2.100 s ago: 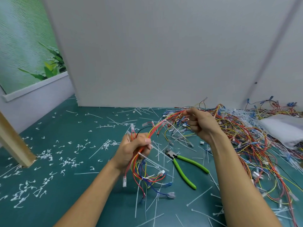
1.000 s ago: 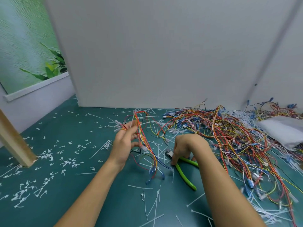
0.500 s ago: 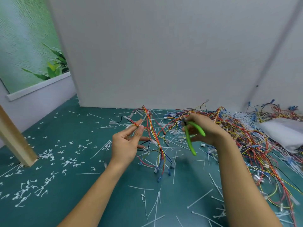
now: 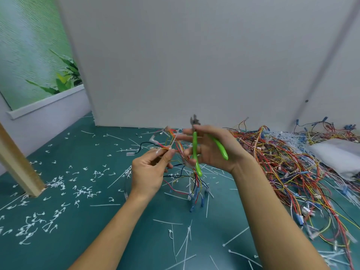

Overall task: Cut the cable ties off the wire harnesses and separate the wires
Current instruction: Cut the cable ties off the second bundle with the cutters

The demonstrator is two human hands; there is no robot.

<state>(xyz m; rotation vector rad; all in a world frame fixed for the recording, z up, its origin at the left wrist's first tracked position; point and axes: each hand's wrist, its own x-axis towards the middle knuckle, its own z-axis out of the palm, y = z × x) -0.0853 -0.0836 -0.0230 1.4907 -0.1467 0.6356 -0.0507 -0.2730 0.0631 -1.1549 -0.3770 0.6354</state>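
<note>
Worked over a teal mat [image 4: 87, 240] littered with white cable ties [image 4: 81, 191], before a white partition [image 4: 175, 65]; at left, a wooden post [image 4: 17, 164] and a leafy green wall picture [image 4: 29, 51]. Pinched a wire harness [image 4: 194, 184] between thumb and fingertips of the left hand [image 4: 150, 172], raised above the mat. Held green-handled cutters [image 4: 195, 145] in the right hand [image 4: 212, 151], fingers loosely curled (handles apart, head up). Had a tangled wire heap [image 4: 282, 162] lying at right.

Cutters [image 4: 195, 149] with glossy green plastic handles; matt teal surface [image 4: 78, 240]; pale, bare wooden post [image 4: 17, 164].
</note>
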